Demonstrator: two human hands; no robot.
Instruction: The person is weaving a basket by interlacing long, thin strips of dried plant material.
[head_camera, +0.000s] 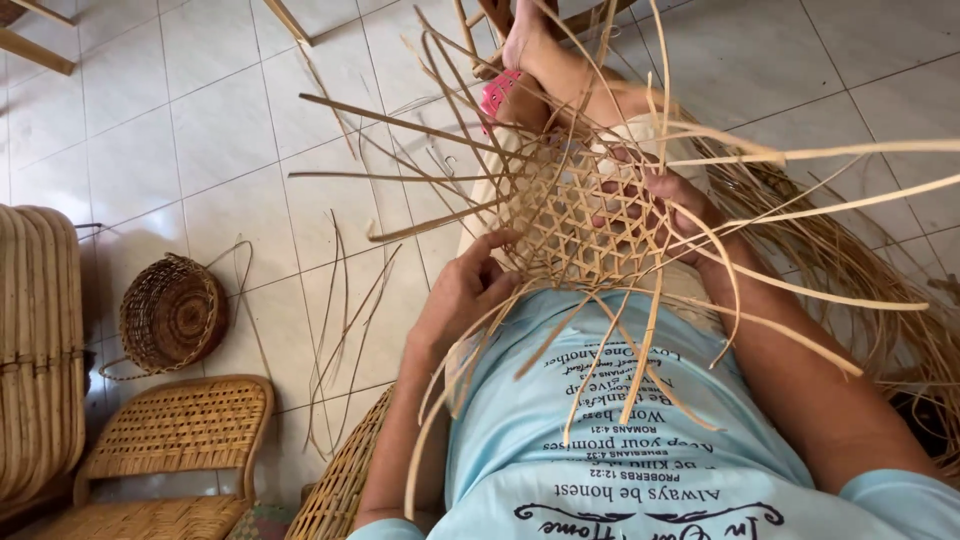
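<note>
Both hands working on woven rattan panel (580, 215), held over lap, loose strips (800, 155) fanning outward. Left hand (465, 290) pinching panel's near edge, fingers (497, 240) clenching on weave. Right hand (670, 205) gripping far side, fingers threading among strands. Step looking like mid-weave; next move probably calling for guiding free strip through open lattice. Small round basket (172, 315) lying on tiled floor (200, 130).

Single head-worn view, looking steeply down the wearer's chest to the lap at close range. The weave (580, 215) sits centre frame, just beyond both hands; tiled floor (180, 130) fills the left.
</note>
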